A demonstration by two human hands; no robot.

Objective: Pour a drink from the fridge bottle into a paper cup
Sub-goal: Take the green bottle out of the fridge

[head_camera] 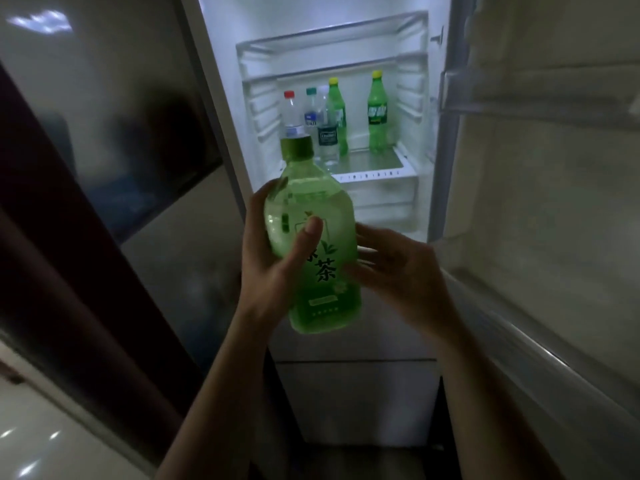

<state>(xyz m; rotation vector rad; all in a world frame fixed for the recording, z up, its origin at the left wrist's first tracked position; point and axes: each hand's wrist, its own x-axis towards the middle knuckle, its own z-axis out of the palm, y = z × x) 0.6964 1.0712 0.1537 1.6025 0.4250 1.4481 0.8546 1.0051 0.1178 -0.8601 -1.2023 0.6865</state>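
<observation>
Fingers (310,233) of the left hand (273,258) wrap the green tea bottle (311,237); the right hand (398,268) steadies its side, fingers loosely spread, keeping it upright outside the open fridge (433,168).

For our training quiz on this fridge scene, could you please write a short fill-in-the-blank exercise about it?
1. The large green tea bottle is held by the left hand and has a ____ coloured cap.
2. The white fridge door stands ____.
3. On the lit fridge shelf stand ____ smaller bottles.
4. The right hand touches the tea bottle's ____ side, as seen here.

Missing words: green; open; five; right
</observation>
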